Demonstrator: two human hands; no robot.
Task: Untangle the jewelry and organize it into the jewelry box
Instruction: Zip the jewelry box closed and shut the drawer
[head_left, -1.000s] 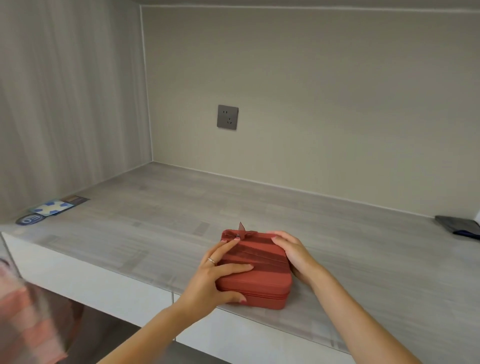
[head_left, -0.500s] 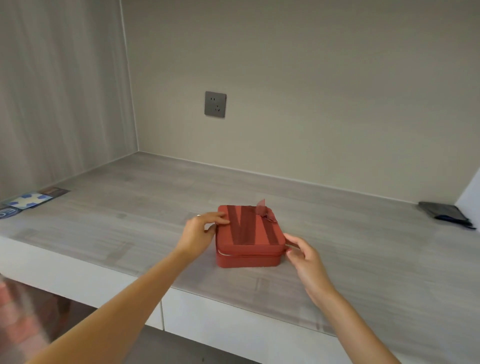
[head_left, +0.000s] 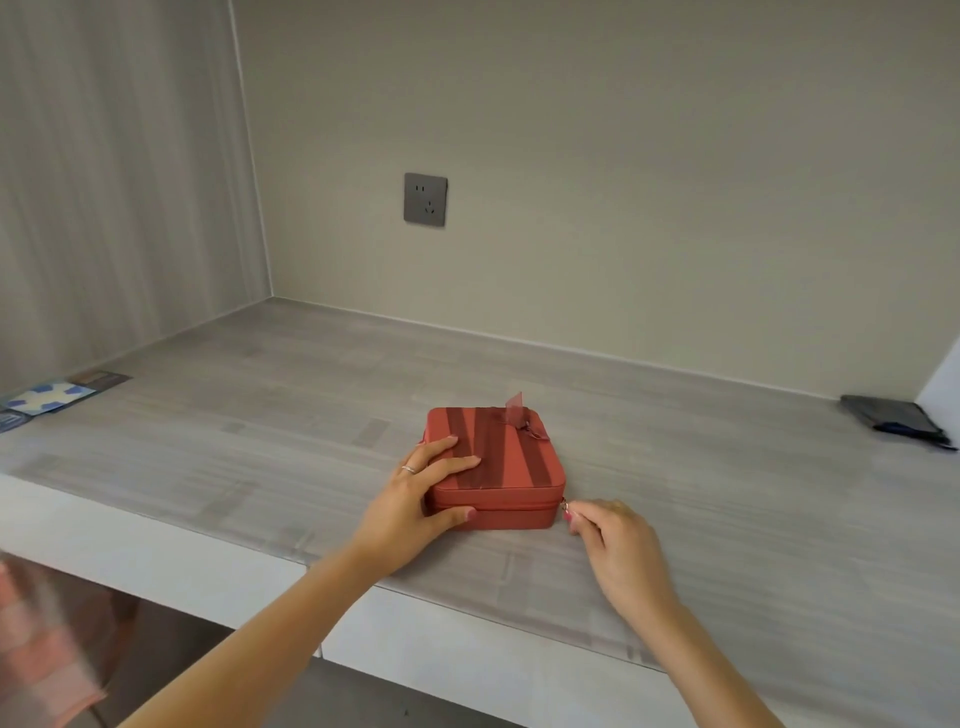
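Observation:
A closed red jewelry box (head_left: 511, 467) with a darker ribbon and bow on its lid lies on the grey desk (head_left: 675, 467), near the front edge. My left hand (head_left: 415, 499) grips the box's front left corner, fingers on the lid and thumb on the front wall. My right hand (head_left: 613, 535) is at the box's front right corner, with its fingertips pinched on the small metal zipper pull (head_left: 565, 505). No jewelry shows.
A grey wall socket (head_left: 425, 199) is on the back wall. A dark flat pouch (head_left: 893, 418) lies at the far right of the desk. Blue and white cards (head_left: 49, 397) lie at the far left. The desk's white front edge runs below my arms.
The box has been turned so its front faces me. My left hand shifted to the front left corner, and my right hand went from beside the box to pinching the zipper pull.

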